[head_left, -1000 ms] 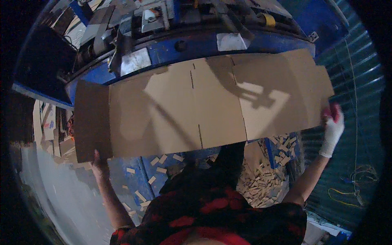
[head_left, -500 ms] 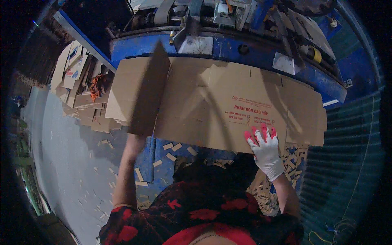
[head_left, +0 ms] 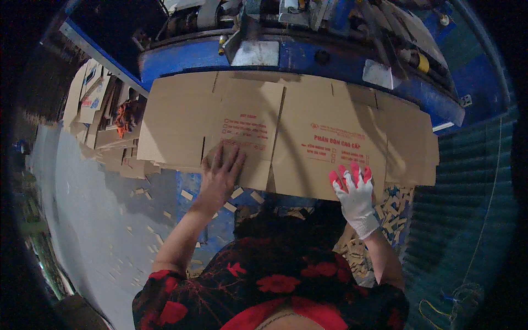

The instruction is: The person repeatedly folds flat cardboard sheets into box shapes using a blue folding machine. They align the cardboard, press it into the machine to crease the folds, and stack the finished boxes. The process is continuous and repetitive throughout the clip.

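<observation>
A flat brown cardboard box blank (head_left: 308, 110) with red print lies across in front of me, and its left printed panel (head_left: 250, 104) is folded over onto the middle. My bare left hand (head_left: 221, 173) rests on that panel near its front edge, fingers spread. On the right, my right hand (head_left: 355, 195), in a white glove with pink-red fingertips, lies with fingers spread on the near edge of the blank, beside its print. Neither hand grips anything.
A blue machine (head_left: 313, 52) with belts and metal plates stands along the far edge of the cardboard. Stacked cardboard sheets (head_left: 104, 126) and an orange cloth (head_left: 125, 116) are at the left. Cardboard scraps (head_left: 357, 258) litter the floor. A dark corrugated wall (head_left: 456, 220) is on the right.
The raised left panel has come down to the right and now lies flat. My left hand has moved right and forward onto it. My right hand has hardly moved.
</observation>
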